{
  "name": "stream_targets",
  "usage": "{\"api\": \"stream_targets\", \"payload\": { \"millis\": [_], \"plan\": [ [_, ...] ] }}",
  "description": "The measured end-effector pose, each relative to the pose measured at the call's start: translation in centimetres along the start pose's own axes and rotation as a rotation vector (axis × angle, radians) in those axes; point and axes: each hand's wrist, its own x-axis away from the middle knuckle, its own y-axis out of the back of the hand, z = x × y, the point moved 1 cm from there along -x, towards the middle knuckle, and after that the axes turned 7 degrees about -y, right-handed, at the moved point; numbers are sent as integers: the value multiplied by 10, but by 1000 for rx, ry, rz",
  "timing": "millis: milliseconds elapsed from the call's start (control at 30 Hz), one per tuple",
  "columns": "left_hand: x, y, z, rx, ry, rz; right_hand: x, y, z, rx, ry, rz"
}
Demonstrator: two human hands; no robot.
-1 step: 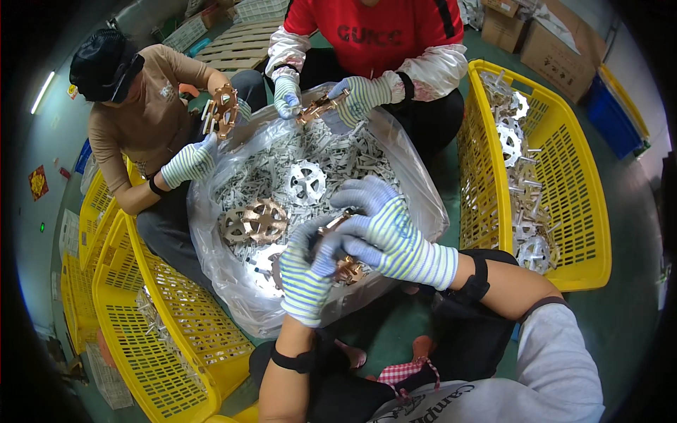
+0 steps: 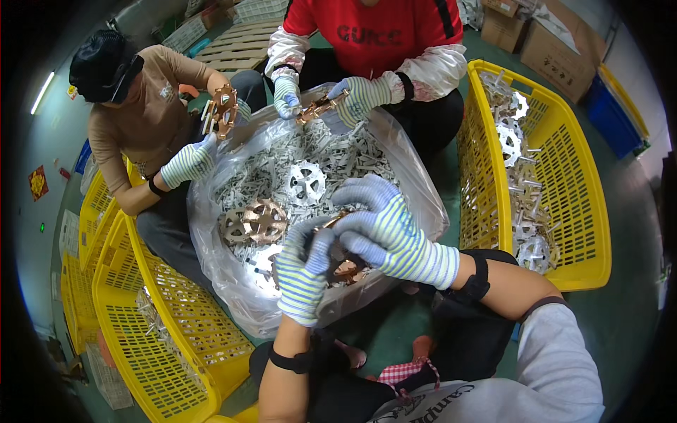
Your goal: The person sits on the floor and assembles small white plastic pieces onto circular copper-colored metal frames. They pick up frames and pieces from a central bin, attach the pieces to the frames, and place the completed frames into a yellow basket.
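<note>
Striped knit gloves cover both of my hands over the near side of a lined tub. Between them is a copper-coloured toothed metal part [image 2: 347, 269], mostly hidden by my fingers. My left hand [image 2: 303, 271] is closed on its left side. My right hand [image 2: 381, 225] grips its upper right edge with bent fingers. Below lie a heap of small grey metal scraps [image 2: 338, 158], a silver toothed disc [image 2: 306, 183], copper-coloured discs [image 2: 264, 220] and another silver disc [image 2: 262, 271] close to my left hand.
Clear plastic lining [image 2: 423, 211] edges the tub. A yellow crate [image 2: 585, 233] with silver parts stands at right; another yellow crate [image 2: 176, 310] is at lower left. Across the tub, co-workers' gloved hands hold copper-coloured parts [image 2: 321, 107] [image 2: 224, 111]. Cardboard boxes [image 2: 560, 53] sit at the far right.
The copper-coloured part has turned slightly between my hands. My left fingers and thumb have shifted a little, and my right fingers have moved slightly. The co-workers' hands look unchanged.
</note>
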Motion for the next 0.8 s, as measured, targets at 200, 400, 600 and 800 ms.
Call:
{"api": "stream_targets", "payload": {
  "millis": [200,400,600,800],
  "plan": [
    [-7,14,3,-27,109,-54,1,9,-14,-369,-366,11],
    [-7,15,13,196,245,-53,10,-8,-32,-640,-585,276],
    [-9,6,4,-64,130,8,15,-17,-38,-550,-577,262],
    [-4,6,14,-157,166,131,9,-13,-22,-454,-754,374]
  ]
}}
